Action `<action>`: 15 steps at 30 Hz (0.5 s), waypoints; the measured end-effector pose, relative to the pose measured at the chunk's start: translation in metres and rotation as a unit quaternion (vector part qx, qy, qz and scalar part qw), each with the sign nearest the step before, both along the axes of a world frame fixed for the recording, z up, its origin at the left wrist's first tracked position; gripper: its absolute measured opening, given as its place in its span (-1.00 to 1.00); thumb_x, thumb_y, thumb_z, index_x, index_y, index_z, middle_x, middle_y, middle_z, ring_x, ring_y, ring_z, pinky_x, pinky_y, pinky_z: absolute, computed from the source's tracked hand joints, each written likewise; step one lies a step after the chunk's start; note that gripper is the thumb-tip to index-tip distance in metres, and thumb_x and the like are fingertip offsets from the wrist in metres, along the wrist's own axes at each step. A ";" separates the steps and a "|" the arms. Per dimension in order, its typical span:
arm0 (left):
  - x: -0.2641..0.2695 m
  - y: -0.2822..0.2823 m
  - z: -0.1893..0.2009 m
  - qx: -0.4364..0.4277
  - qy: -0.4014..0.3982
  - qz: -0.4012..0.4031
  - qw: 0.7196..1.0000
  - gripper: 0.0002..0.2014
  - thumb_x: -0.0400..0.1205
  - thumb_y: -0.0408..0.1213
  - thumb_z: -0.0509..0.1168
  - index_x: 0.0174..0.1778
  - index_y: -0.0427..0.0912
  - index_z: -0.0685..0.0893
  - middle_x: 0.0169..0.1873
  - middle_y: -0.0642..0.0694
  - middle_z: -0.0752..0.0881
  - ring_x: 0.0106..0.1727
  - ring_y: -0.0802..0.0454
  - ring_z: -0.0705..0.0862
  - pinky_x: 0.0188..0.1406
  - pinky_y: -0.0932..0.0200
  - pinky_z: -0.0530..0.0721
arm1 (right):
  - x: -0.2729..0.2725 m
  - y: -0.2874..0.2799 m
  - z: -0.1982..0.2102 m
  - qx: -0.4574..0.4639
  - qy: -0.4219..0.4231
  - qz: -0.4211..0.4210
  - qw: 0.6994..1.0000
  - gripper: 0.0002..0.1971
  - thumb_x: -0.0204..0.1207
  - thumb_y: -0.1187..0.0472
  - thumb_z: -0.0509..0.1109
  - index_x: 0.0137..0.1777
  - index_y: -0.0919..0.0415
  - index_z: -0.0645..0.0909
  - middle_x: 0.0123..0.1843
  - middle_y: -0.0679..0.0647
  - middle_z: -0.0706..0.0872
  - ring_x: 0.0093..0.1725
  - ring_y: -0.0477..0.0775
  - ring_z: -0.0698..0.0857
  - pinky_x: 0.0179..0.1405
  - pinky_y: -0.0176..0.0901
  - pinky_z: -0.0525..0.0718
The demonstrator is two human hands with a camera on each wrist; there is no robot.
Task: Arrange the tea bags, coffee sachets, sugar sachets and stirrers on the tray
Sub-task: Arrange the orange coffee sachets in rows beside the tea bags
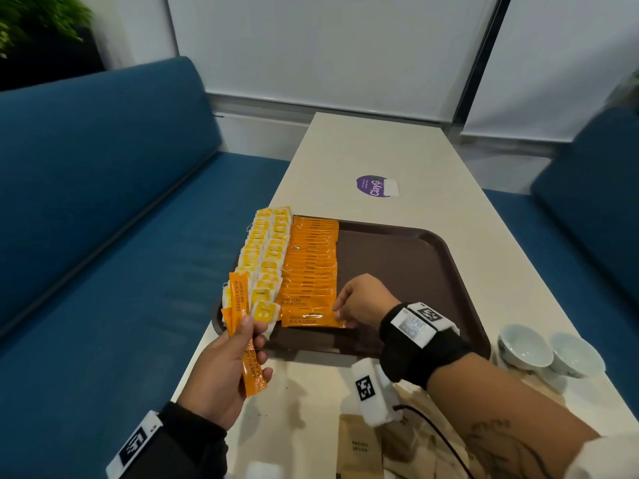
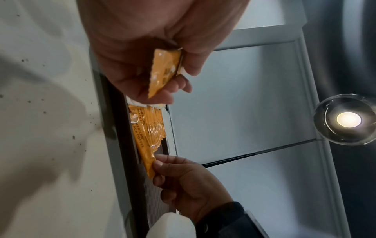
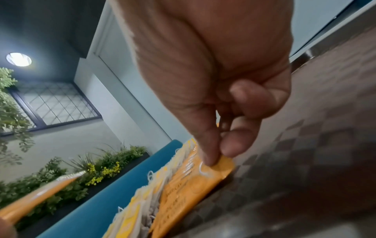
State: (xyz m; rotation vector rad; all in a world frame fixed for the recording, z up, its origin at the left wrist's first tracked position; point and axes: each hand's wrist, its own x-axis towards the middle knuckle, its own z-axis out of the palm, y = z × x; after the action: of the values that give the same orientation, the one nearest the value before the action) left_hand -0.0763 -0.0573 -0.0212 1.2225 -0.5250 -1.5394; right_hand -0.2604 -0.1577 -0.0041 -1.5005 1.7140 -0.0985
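Coffee sachets (image 1: 308, 267): overlapped row on the tray's (image 1: 408, 257) left, beside tea bags (image 1: 264, 257); right hand (image 1: 363, 300) pinches the nearest sachet (image 1: 311, 319), left hand (image 1: 221, 371) grips spare sachets (image 1: 243, 326); risk: dragging that end would likely skew the slippery row.

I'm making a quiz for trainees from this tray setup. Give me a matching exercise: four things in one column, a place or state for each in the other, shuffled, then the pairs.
1. tea bags
2. coffee sachets in the left hand
3. nearest laid coffee sachet
4. white cups

A. pinched at its end by the right hand
B. on the table, right of the tray
C. rows along the tray's left edge
D. held off the tray

Pairs: 1-C, 2-D, 3-A, 4-B
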 end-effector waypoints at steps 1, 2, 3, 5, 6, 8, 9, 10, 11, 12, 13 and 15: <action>0.001 -0.001 0.000 0.003 -0.002 0.001 1.000 -0.71 0.68 -0.10 0.13 -0.10 -0.23 0.63 -0.43 -0.05 0.53 -0.42 0.08 0.48 -0.59 0.22 0.60 | 0.001 -0.003 -0.004 -0.016 0.009 -0.003 1.000 -0.89 0.53 0.35 0.40 -0.20 0.19 0.60 -0.17 0.10 0.70 -0.31 -0.04 0.64 0.10 -0.11 0.72; 0.001 -0.001 0.000 0.005 -0.003 0.002 1.000 -0.71 0.68 -0.10 0.13 -0.09 -0.23 0.63 -0.43 -0.05 0.53 -0.42 0.08 0.49 -0.58 0.22 0.60 | 0.001 -0.005 -0.007 -0.038 0.013 -0.011 0.999 -0.88 0.50 0.36 0.39 -0.23 0.17 0.59 -0.24 0.09 0.69 -0.34 -0.04 0.65 -0.02 -0.13 0.73; 0.002 -0.002 0.000 0.007 -0.004 0.002 1.000 -0.71 0.68 -0.10 0.12 -0.08 -0.23 0.63 -0.42 -0.06 0.53 -0.42 0.08 0.48 -0.57 0.22 0.60 | 0.001 -0.006 -0.010 -0.056 0.013 -0.018 0.998 -0.86 0.47 0.37 0.39 -0.27 0.17 0.58 -0.30 0.08 0.68 -0.37 -0.04 0.65 -0.14 -0.16 0.73; 0.003 -0.002 -0.001 0.009 -0.007 0.001 1.000 -0.70 0.68 -0.09 0.12 -0.08 -0.23 0.63 -0.42 -0.06 0.53 -0.41 0.08 0.48 -0.56 0.22 0.60 | 0.002 -0.008 -0.015 -0.068 0.016 -0.023 0.997 -0.83 0.46 0.38 0.37 -0.32 0.16 0.54 -0.35 0.07 0.66 -0.41 -0.04 0.64 -0.30 -0.23 0.70; 0.003 -0.003 -0.001 0.010 -0.007 0.000 1.000 -0.70 0.68 -0.09 0.12 -0.08 -0.23 0.63 -0.42 -0.06 0.53 -0.41 0.08 0.49 -0.56 0.22 0.60 | 0.003 -0.008 -0.017 -0.068 0.017 -0.024 0.997 -0.82 0.47 0.38 0.35 -0.33 0.17 0.53 -0.35 0.08 0.66 -0.42 -0.04 0.64 -0.37 -0.26 0.69; 0.004 -0.004 -0.002 0.011 -0.008 -0.003 1.000 -0.70 0.68 -0.09 0.12 -0.09 -0.23 0.64 -0.42 -0.06 0.54 -0.41 0.07 0.49 -0.56 0.21 0.60 | 0.006 -0.009 -0.019 -0.069 0.008 -0.032 0.997 -0.84 0.49 0.38 0.33 -0.29 0.19 0.54 -0.34 0.09 0.66 -0.44 -0.05 0.64 -0.48 -0.32 0.63; 0.004 -0.004 -0.003 0.011 -0.008 -0.004 1.000 -0.70 0.68 -0.08 0.12 -0.10 -0.22 0.64 -0.43 -0.06 0.54 -0.41 0.08 0.50 -0.55 0.20 0.60 | 0.007 -0.009 -0.019 -0.069 0.002 -0.035 0.997 -0.85 0.50 0.38 0.33 -0.29 0.21 0.54 -0.34 0.10 0.66 -0.44 -0.05 0.64 -0.51 -0.34 0.61; 0.004 -0.005 -0.003 0.012 -0.009 -0.006 1.000 -0.70 0.68 -0.08 0.13 -0.10 -0.22 0.64 -0.43 -0.06 0.54 -0.42 0.08 0.50 -0.54 0.19 0.60 | 0.008 -0.009 -0.019 -0.068 -0.002 -0.038 0.997 -0.83 0.50 0.39 0.33 -0.30 0.21 0.53 -0.35 0.10 0.65 -0.45 -0.05 0.64 -0.52 -0.35 0.60; 0.003 -0.006 -0.004 0.012 -0.010 -0.007 1.000 -0.70 0.67 -0.08 0.13 -0.11 -0.22 0.64 -0.43 -0.06 0.55 -0.42 0.08 0.50 -0.53 0.18 0.60 | 0.009 -0.009 -0.021 -0.068 -0.004 -0.040 0.997 -0.81 0.50 0.39 0.33 -0.33 0.20 0.52 -0.36 0.09 0.65 -0.45 -0.05 0.64 -0.51 -0.34 0.61; 0.003 -0.007 -0.004 0.013 -0.009 -0.008 1.000 -0.71 0.67 -0.07 0.14 -0.11 -0.21 0.64 -0.43 -0.06 0.55 -0.42 0.08 0.51 -0.51 0.17 0.59 | 0.010 -0.008 -0.021 -0.065 -0.007 -0.042 0.997 -0.79 0.49 0.40 0.33 -0.35 0.19 0.50 -0.37 0.09 0.64 -0.45 -0.05 0.64 -0.49 -0.33 0.63; 0.002 -0.007 -0.004 0.014 -0.008 -0.009 1.000 -0.70 0.67 -0.06 0.14 -0.11 -0.21 0.64 -0.42 -0.06 0.55 -0.42 0.08 0.50 -0.49 0.15 0.59 | 0.011 -0.007 -0.022 -0.065 -0.008 -0.045 0.997 -0.79 0.49 0.40 0.34 -0.36 0.19 0.50 -0.37 0.09 0.65 -0.45 -0.04 0.65 -0.46 -0.30 0.67; 0.000 -0.008 -0.005 0.017 -0.005 -0.014 1.000 -0.68 0.65 -0.03 0.14 -0.11 -0.21 0.64 -0.42 -0.06 0.55 -0.40 0.07 0.50 -0.46 0.13 0.58 | 0.013 -0.007 -0.021 -0.063 -0.013 -0.054 0.996 -0.81 0.48 0.40 0.34 -0.34 0.21 0.52 -0.36 0.10 0.66 -0.44 -0.03 0.66 -0.37 -0.26 0.72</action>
State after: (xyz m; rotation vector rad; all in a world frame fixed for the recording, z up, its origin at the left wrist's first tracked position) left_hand -0.0762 -0.0656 -0.0259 1.2547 -0.5262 -1.5731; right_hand -0.2470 -0.1647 -0.0248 -1.4885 1.7972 -0.2857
